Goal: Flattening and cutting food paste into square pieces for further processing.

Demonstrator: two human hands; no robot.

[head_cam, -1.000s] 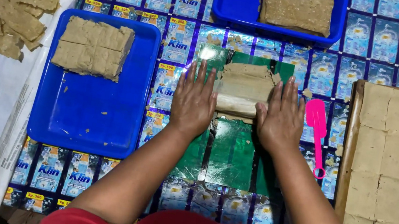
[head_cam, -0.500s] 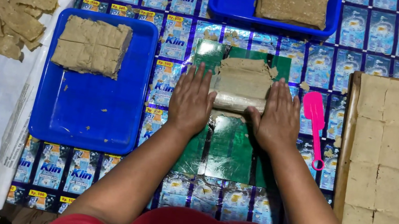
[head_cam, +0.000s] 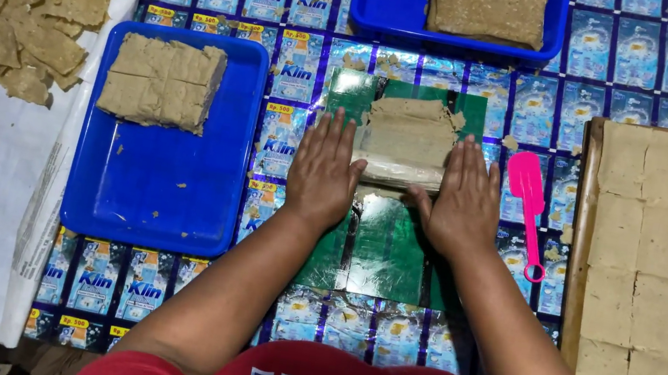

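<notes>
Between the two flat hands, at the middle of the desk, lies a pale roller (head_cam: 396, 171), set crosswise on a green sheet (head_cam: 381, 256). The left hand (head_cam: 324, 173) presses palm down on the roller's left end, fingers stretched out and pointing to the far side; its grip is released, not clenched, with the thumb touching the roller. The right hand (head_cam: 463, 196) does the same at the right end, fingers spread flat, thumb tucked toward the roller's near edge. Just beyond the roller, touching its far side, a flattened tan slab of dough (head_cam: 410, 130) covers the far part of the green sheet. To the right, near the right hand but apart from it, a pink scraper (head_cam: 529, 199) lies on the printed wrapper covering (head_cam: 298, 76). Farther right sits a wooden board (head_cam: 577, 250) carrying tan squares. To the left, a blue tray (head_cam: 157, 188) holds a block of cut dough (head_cam: 163, 83). On the far side, another blue tray (head_cam: 380, 0) holds a coarse brown slab (head_cam: 486, 6).
</notes>
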